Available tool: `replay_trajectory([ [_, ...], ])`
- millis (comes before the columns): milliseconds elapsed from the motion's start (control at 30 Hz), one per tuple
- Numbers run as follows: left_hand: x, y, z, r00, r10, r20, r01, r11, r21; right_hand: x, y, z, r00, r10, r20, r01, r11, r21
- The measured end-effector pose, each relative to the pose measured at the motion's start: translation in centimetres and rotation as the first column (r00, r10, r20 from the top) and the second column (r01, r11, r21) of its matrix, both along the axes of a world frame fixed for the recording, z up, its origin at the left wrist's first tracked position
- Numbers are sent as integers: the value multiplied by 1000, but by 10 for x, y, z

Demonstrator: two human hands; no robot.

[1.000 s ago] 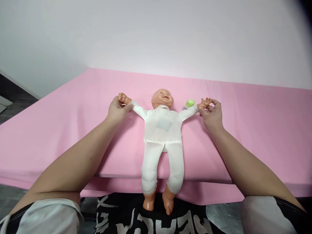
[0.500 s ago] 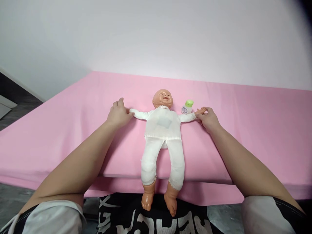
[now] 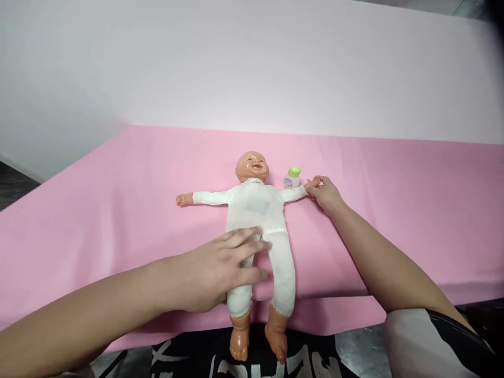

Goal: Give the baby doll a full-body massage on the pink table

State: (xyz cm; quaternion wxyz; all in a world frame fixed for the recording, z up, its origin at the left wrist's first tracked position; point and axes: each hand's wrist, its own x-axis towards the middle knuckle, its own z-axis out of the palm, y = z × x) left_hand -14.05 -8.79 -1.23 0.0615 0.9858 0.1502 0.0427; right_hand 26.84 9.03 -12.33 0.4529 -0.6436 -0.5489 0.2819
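A baby doll [image 3: 255, 212] with a white cloth body and plastic head, hands and feet lies on its back, arms stretched out to both sides. My right hand [image 3: 326, 195] pinches the doll's small plastic hand on the right. Over the doll's left-side leg reaches my left hand [image 3: 220, 270], fingers spread apart and holding nothing; whether it touches the cloth I cannot tell. Beside the doll's head, close to my right hand, stands a small clear bottle [image 3: 292, 178] with a green cap and a printed label.
A pink sheet [image 3: 118, 210] covers the table under the doll, and the doll's feet hang over its front edge against my black shirt [image 3: 177, 357]. A white wall [image 3: 236, 63] rises behind the table.
My left hand has let go of the doll's hand on the left and moved right and down over its leg. The right hand keeps its hold. The view has shifted slightly.
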Motion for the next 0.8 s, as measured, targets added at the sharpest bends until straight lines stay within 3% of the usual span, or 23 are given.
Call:
replay_trajectory([
  [133,10,3,-11,985,-95,144,81,992,97,-3,2,3,992,-55,-113,53,998,-28],
  [267,15,11,-12,969,-184,166,139,957,254,-9,-1,7,982,-7,-188,9,1000,11],
  [433,7,25,-13,898,-201,392,83,951,297,-16,-16,22,996,-39,-83,50,989,138],
  [533,0,45,-26,802,-118,586,-50,964,262,-30,-33,33,999,-32,42,18,953,303],
  [633,-5,66,-43,729,38,684,-174,976,131,-51,-51,39,992,42,116,-89,892,443],
  [733,-8,82,-56,722,179,669,-228,974,-15,-75,-62,37,959,126,254,-232,862,450],
  [800,-10,89,-60,738,224,636,-224,971,-83,-87,-64,34,892,220,396,-381,836,394],
])
